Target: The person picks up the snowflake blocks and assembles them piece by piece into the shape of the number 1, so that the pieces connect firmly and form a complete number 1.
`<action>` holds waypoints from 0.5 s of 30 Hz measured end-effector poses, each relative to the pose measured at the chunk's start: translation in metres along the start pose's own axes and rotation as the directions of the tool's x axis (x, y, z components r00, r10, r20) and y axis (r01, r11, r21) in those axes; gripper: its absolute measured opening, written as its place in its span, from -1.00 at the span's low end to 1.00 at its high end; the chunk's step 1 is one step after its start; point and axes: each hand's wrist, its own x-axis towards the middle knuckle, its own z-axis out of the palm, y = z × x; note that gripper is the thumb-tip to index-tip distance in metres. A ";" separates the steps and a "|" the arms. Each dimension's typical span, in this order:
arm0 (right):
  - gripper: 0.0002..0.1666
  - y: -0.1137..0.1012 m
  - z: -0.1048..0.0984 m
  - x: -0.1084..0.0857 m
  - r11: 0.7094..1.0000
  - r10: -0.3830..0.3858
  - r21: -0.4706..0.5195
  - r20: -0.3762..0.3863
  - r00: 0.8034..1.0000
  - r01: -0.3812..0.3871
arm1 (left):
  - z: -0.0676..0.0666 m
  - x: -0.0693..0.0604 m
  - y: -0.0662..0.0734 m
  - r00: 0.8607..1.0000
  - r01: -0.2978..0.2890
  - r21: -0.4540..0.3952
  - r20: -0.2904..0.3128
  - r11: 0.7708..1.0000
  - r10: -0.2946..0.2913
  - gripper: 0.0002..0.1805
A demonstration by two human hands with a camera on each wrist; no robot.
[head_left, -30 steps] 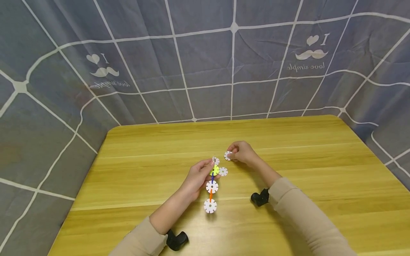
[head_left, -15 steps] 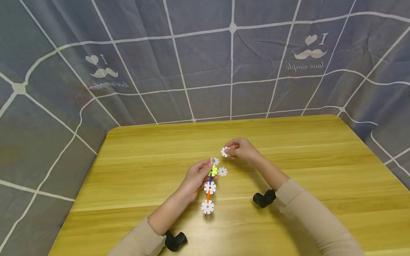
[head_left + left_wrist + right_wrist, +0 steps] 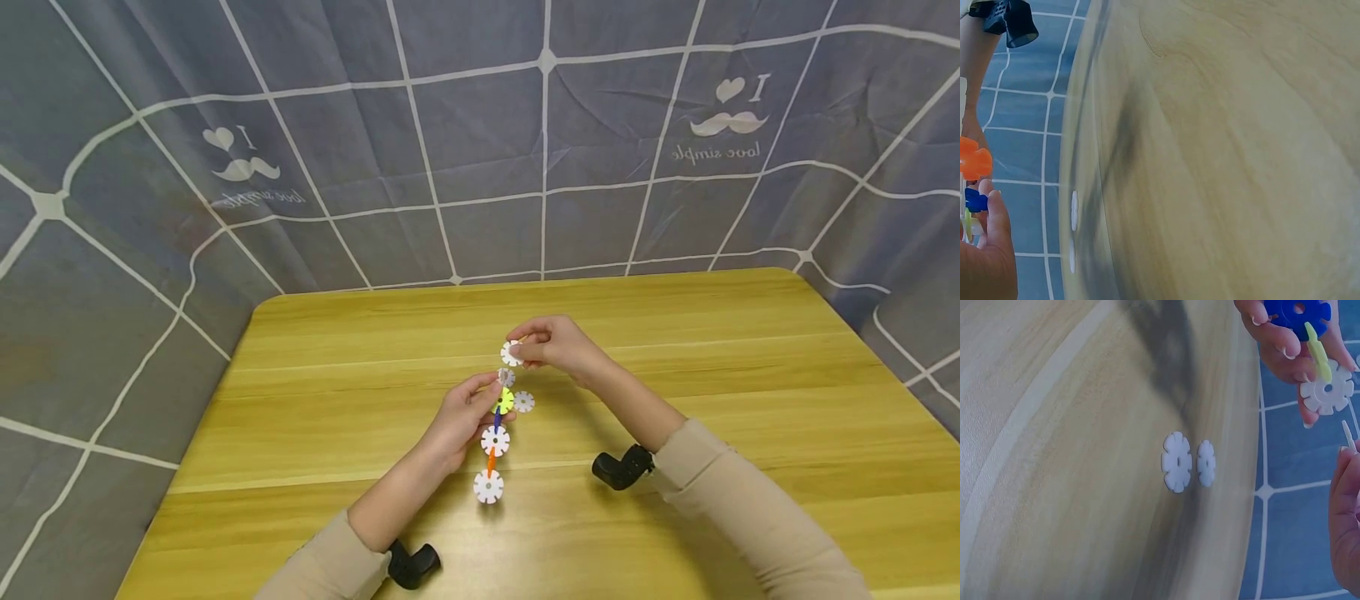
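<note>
1. Left hand [image 3: 465, 417] is gripping the disc chain by its far part, thumb and fingers closing around it; bare sleeve-end wrist is showing behind.
2. Right hand [image 3: 562, 346] is pinching a single white disc [image 3: 511, 353] between thumb and fingers, just beyond the left hand's fingertips.
3. Chain is running toward the person in head view: yellow disc [image 3: 503, 401] at the left fingers, then blue disc [image 3: 497, 419], middle white disc [image 3: 495, 441], orange disc [image 3: 491, 462], end white disc [image 3: 488, 487]. Blue and orange are sitting edge-on here.
4. Right wrist view is giving blue nearly face-on, yellow edge-on, plus a far white disc [image 3: 1329, 400] slotting onto yellow; head view is hardly separating that one.
5. Same view is showing the pinched disc edge-on, with a gap separating it from the chain's far white disc.
6. Left wrist view is turning orange broad side out, at the frame edge; most of the chain is getting cut off there.
7. Two loose discs, first [image 3: 1177, 478] and second [image 3: 1206, 475], are lying flat side by side on the bench [image 3: 300, 400]. Left wrist view is reducing them to thin white strips.
8. Gray curtain [image 3: 487, 150] with white lines is hanging behind.
</note>
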 end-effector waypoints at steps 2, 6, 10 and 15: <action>-0.69 0.001 0.002 0.001 1.000 0.001 0.004 0.006 1.000 -0.001 | 0.000 0.000 0.000 1.000 0.006 -0.005 0.001 1.000 -0.006 -0.51; -0.70 0.003 0.005 0.002 1.000 0.010 0.008 0.017 1.000 -0.010 | 0.000 0.000 0.000 1.000 -0.002 -0.010 0.003 1.000 0.002 -0.52; -0.70 0.003 0.007 0.002 1.000 0.018 0.018 0.022 1.000 -0.019 | 0.000 -0.001 0.000 1.000 -0.015 -0.001 0.003 1.000 0.015 -0.54; -0.70 0.002 0.008 0.001 0.999 0.030 0.020 0.022 0.999 -0.030 | 0.000 -0.002 -0.001 1.000 -0.012 0.007 -0.004 1.000 0.012 -0.54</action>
